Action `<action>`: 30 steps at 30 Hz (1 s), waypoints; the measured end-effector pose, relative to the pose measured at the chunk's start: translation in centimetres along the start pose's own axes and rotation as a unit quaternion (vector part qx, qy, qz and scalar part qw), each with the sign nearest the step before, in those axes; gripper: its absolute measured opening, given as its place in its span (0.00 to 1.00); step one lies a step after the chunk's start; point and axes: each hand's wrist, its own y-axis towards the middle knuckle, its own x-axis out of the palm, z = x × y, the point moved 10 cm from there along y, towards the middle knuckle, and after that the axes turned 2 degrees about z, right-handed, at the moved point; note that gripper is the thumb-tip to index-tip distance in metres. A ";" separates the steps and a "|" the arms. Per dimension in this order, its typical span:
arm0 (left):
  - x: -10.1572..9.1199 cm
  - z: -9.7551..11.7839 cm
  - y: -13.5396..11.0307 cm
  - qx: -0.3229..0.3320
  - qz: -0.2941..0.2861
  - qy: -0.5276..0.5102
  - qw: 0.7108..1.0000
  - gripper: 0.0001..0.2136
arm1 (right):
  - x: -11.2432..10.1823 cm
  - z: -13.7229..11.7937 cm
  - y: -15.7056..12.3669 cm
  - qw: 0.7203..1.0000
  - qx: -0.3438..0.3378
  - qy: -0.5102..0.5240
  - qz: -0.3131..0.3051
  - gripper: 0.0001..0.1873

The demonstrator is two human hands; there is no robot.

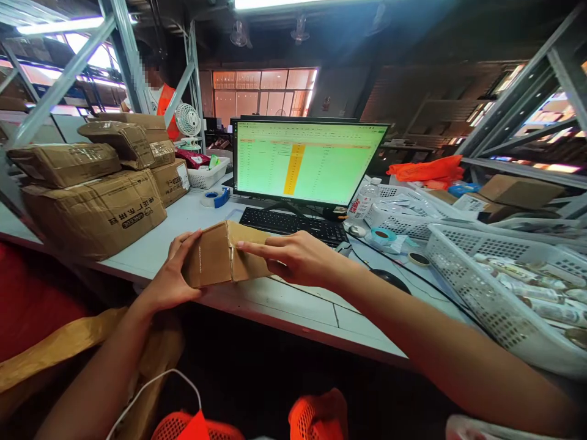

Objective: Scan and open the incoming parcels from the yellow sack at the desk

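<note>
Cardboard parcel sits between both hands at the front edge of the table. Left hand cups one end, fingers spread; right hand presses extended fingers across the top. It looks light and stiff, best gripped by its ends.

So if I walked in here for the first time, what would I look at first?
Probably the glowing green spreadsheet with its orange stripe, on the monitor in the middle of the desk. Just below it, a small cardboard box sits between the left hand and the right hand. Then you'd spot the big taped parcels piled at the left.
</note>
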 end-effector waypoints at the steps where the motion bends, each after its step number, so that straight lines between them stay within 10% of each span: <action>1: 0.0 -0.1 0.1 -0.005 -0.005 -0.002 1.000 0.55 | 0.3 0.3 0.1 1.000 0.004 -0.009 -0.007 0.33; 5: -0.4 -1.8 0.0 -0.029 -0.008 -0.019 0.999 0.57 | 4.1 4.2 -1.9 0.990 0.071 -0.073 -0.099 0.34; 9: -0.3 -7.8 -1.8 -0.095 0.001 -0.107 0.990 0.60 | 10.9 10.3 -9.3 0.934 0.206 -0.098 -0.274 0.34; 15: 6.4 -15.1 -2.5 -0.208 -0.124 -0.223 0.944 0.58 | 12.8 14.0 -13.4 0.913 0.338 -0.070 -0.217 0.32; 19: 4.2 -12.2 -0.1 -0.149 -0.020 -0.182 0.972 0.54 | 14.9 13.2 -13.2 0.900 0.357 -0.063 -0.243 0.32; 22: -0.4 -5.6 0.2 -0.009 0.159 -0.017 0.987 0.40 | 16.8 12.3 -13.5 0.892 0.369 -0.069 -0.252 0.31; 24: 0.0 -1.6 0.2 0.058 0.177 0.104 0.977 0.33 | 17.2 11.8 -13.4 0.895 0.369 -0.071 -0.241 0.30; 30: 3.2 -0.7 1.6 0.062 0.205 0.217 0.952 0.25 | 9.1 11.7 -7.5 0.944 0.330 -0.016 -0.026 0.28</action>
